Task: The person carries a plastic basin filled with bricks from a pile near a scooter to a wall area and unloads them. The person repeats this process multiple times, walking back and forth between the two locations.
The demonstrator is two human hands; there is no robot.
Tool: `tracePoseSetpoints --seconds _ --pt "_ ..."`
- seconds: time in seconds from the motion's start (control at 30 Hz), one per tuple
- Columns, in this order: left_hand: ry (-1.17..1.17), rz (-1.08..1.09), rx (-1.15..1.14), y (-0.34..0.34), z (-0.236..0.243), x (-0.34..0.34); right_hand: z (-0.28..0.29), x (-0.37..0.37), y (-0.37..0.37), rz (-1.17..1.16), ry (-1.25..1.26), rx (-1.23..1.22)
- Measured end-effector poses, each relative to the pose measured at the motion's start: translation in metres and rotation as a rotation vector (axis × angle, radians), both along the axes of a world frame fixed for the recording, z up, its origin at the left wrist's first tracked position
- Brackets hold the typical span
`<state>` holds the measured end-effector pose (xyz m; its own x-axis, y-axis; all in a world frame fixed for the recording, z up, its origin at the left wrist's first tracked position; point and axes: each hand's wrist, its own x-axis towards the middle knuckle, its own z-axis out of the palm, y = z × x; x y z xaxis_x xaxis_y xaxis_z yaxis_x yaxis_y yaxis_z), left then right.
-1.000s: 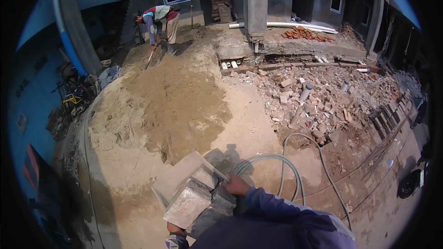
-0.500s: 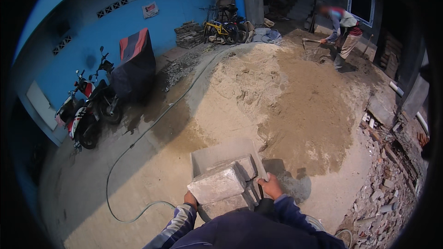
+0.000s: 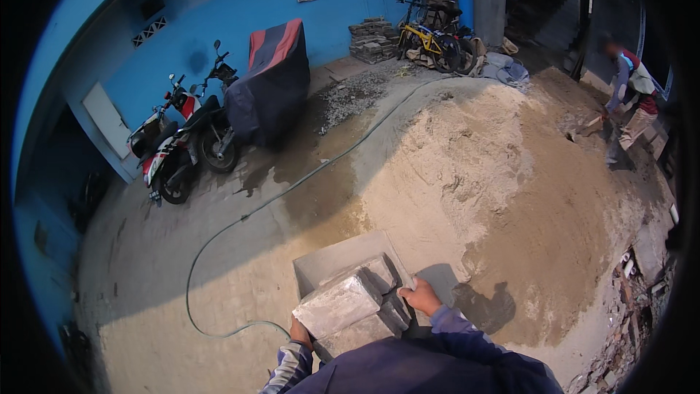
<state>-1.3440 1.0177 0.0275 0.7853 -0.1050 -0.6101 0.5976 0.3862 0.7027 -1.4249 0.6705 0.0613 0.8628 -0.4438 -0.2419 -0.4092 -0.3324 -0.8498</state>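
In front of my body is a grey, open tub stacked with several rough grey blocks. The uppermost block lies tilted across the others, close to my chest. My right hand is closed on the tub's right rim, thumb on top. At the left side, my left hand is curled against the tub's edge beside the top block. Its fingers are partly hidden, and the tub's underside is out of sight.
A large sand heap rises ahead on the right, with a person bent over behind it. A green hose winds across the paving. Motorbikes and a covered vehicle stand left. Rubble lies at lower right.
The view has swung left, so the sand heap and the other person sit further right. Both hands keep their hold on the tub, and the blocks remain stacked in it.
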Motion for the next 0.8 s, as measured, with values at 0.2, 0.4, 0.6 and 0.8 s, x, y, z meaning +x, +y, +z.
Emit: tracePoseSetpoints --seconds 0.2,0.4,0.6,0.8 --pt "-0.035 0.136 0.076 -0.01 -0.03 0.163 0.001 0.184 -0.016 0.064 0.057 -0.002" --pt "0.032 0.104 0.056 -0.021 -0.023 0.321 0.005 0.314 -0.026 -0.047 -0.054 -0.095" --pt "-0.007 0.042 -0.003 -0.058 -0.018 0.463 0.03 0.441 -0.057 -0.078 -0.033 -0.024" --pt "-0.056 0.059 0.055 -0.12 -0.01 0.653 0.005 0.643 -0.119 -0.015 -0.05 0.015"
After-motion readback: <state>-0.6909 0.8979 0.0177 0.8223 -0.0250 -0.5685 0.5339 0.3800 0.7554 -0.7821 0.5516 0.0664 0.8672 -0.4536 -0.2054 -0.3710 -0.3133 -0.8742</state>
